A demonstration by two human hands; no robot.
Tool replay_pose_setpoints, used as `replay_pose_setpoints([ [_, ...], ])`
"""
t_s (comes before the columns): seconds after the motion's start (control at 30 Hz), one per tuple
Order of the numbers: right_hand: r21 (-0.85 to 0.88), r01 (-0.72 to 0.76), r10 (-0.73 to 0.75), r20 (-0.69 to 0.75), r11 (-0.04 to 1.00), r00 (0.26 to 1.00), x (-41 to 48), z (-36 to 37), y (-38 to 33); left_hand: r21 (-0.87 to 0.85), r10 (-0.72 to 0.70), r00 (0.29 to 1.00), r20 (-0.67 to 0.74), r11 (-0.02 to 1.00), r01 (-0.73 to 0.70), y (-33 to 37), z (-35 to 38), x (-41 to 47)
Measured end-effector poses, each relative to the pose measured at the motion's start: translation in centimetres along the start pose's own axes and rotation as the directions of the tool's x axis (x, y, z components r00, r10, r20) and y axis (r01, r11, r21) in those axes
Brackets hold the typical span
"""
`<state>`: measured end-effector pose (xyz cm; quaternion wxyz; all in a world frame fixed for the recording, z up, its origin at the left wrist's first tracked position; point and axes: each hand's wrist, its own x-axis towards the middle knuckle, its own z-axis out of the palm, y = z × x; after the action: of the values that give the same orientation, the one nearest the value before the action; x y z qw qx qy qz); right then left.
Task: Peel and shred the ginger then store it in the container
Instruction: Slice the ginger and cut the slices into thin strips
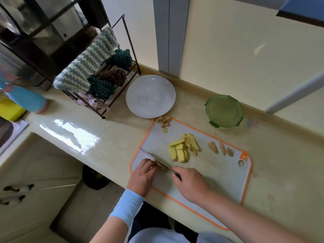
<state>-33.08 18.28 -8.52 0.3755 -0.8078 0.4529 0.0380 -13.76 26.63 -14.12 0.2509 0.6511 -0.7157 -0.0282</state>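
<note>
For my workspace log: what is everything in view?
cutting board: one, white, orange-rimmed, on counter
ginger slices: pile, yellow, board centre
ginger offcuts: three, tan, board right
peel scraps: heap, tan, board's far corner
plate: one, white, behind board
container: one, green, lidded, right of plate
rack: one, dark, cloth-hung, left of plate
bottle: one, blue, far left
knife: one, steel, over board
left grip: bare hand, holds ginger piece at blade
right grip: bare hand, holds knife handle

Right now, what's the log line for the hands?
step: slicing | left hand: holds ginger piece | right hand: grips knife | ginger slices: on cutting board | green container: lidded
</note>
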Motion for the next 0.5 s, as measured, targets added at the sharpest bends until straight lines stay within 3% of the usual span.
replay_pose_setpoints([
  [0.2,-0.012,0.037,-0.037,0.009,0.999,0.999,-0.1,0.2,0.0,-0.029,-0.019,0.997,-0.071,0.999,0.017,0.2,0.7,-0.8],
  [0.4,-0.088,0.134,-0.142,-0.095,0.987,0.985,-0.6,-0.3,-0.6,-0.066,-0.096,0.991,-0.096,0.994,0.09,0.2,1.6,-1.3],
  [0.5,-0.21,0.202,-0.236,-0.154,0.957,0.96,-1.2,-0.2,-1.1,-0.064,-0.11,0.987,-0.121,0.993,0.102,0.2,1.8,-1.5],
])
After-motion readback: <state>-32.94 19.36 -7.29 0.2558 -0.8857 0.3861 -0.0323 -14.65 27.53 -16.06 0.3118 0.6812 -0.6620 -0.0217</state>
